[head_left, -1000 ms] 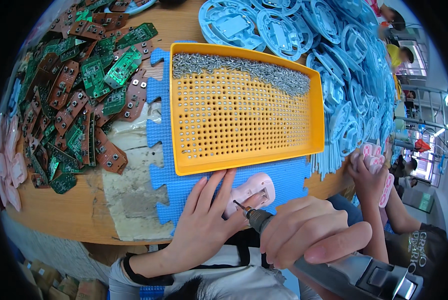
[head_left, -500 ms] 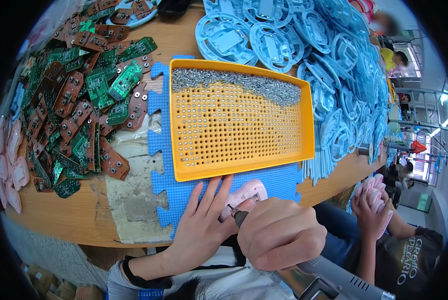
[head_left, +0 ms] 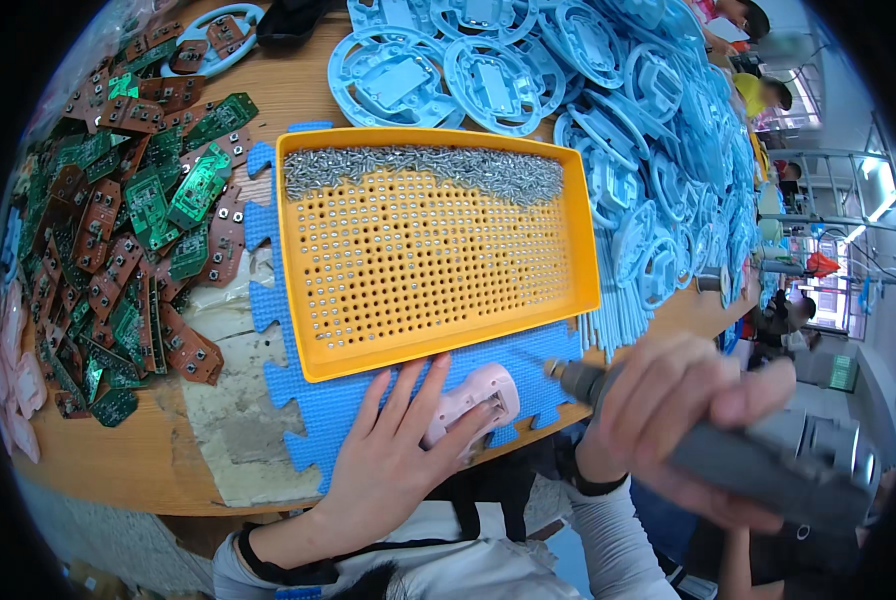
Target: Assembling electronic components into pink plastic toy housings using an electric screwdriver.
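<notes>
A pink plastic casing [head_left: 495, 386] rests on the blue foam mat [head_left: 553, 350] near the table's front edge. My left hand [head_left: 368, 470] steadies it, thumb laid over its recess and the other fingers stretched along its left side. My right hand [head_left: 683, 410], blurred by motion, grips a dark grey electric screwdriver [head_left: 768, 465]. The driver's tip points left, up and to the right of the casing, apart from it. Just beyond both hands lies a yellow screw tray [head_left: 448, 358], its perforated bed dotted with screws and more silver screws [head_left: 418, 165] heaped along the far side.
Brown and green circuit boards [head_left: 153, 215] are piled at the left, pink parts [head_left: 13, 370] beside them. Light-blue plastic frames [head_left: 493, 85] heap up at the back and right, with blue rods [head_left: 618, 318] below. People sit farther right.
The screwdriver has lifted off the casing and swung right with my right hand. My left hand stays on the casing. The whole view has shifted a little.
</notes>
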Demonstrator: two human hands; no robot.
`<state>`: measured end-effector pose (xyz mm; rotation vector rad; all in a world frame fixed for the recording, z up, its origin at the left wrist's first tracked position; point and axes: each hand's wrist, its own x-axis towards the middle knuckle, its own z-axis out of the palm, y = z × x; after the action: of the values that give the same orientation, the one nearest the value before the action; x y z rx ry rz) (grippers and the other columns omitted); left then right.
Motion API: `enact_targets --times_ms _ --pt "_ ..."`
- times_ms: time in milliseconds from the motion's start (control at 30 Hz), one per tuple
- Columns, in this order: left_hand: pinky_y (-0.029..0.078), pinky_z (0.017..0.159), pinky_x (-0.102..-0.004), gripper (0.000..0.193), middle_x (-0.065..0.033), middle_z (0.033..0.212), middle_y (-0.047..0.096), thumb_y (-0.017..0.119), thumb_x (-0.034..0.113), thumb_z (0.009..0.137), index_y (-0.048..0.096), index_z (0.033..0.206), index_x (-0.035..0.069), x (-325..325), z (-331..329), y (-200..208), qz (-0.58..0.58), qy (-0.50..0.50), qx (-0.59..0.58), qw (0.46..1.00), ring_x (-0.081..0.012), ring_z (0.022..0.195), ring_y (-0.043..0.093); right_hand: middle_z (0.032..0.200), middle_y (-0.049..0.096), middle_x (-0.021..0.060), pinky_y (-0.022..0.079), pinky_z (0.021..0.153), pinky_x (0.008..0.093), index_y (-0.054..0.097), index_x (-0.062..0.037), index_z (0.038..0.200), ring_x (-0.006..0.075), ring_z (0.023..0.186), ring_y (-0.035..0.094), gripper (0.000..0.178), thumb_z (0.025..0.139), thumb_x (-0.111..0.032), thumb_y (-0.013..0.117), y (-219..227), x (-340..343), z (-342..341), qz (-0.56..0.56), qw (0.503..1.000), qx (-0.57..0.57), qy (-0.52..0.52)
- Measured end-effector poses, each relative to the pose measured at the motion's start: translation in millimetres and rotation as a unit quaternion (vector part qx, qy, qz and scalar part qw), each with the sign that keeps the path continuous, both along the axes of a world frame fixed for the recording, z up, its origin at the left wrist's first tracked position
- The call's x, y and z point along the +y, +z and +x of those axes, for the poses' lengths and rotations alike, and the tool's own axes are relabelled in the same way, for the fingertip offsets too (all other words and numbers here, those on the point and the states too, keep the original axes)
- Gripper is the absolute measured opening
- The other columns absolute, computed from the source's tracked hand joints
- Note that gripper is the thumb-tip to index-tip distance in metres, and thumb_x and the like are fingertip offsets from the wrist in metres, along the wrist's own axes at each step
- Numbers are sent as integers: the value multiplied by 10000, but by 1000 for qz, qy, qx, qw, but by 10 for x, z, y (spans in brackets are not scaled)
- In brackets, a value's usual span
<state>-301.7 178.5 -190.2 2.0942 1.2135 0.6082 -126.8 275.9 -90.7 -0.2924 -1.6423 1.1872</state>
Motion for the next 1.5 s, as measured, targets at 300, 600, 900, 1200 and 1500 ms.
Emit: enact_targets --times_ms 300,600,900,1200,1500 --pt "241 1056 -508 522 -202 1407 364 687 321 759 557 1265 324 9 35 38 12 0 37 999 -363 1310 343 624 522 108 465 504 307 382 40 1064 210 517 540 998 599 -832 519 -387 394 92 36 995 64 -73" --pt "270 1042 -489 484 -210 1392 385 681 308 764 579 1236 276 16 36 41 23 4 36 999 -367 1287 370 561 495 82 412 357 251 417 16 979 158 392 472 905 706 -847 385 -447 409 7 58 987 36 -148" --pt "250 1046 -510 520 -198 1413 367 711 299 725 587 1230 298 0 36 37 13 12 30 999 -371 1309 346 595 507 81 420 379 251 393 12 1025 155 410 481 933 695 -861 360 -514 300 13 35 978 -29 -204" --pt "267 1025 -525 577 -73 1402 412 721 273 706 551 1257 252 32 -23 3 22 -29 22 999 -362 1282 360 668 579 143 496 469 342 397 -19 1047 267 533 577 554 806 -428 682 45 -137 55 -39 993 88 -62" --pt "283 1030 -506 603 -73 1369 442 730 251 685 545 1257 205 63 -7 56 23 -36 -6 999 -347 1279 367 753 620 264 531 549 477 348 23 947 373 590 630 141 898 -30 470 150 -468 70 -84 969 -92 213"
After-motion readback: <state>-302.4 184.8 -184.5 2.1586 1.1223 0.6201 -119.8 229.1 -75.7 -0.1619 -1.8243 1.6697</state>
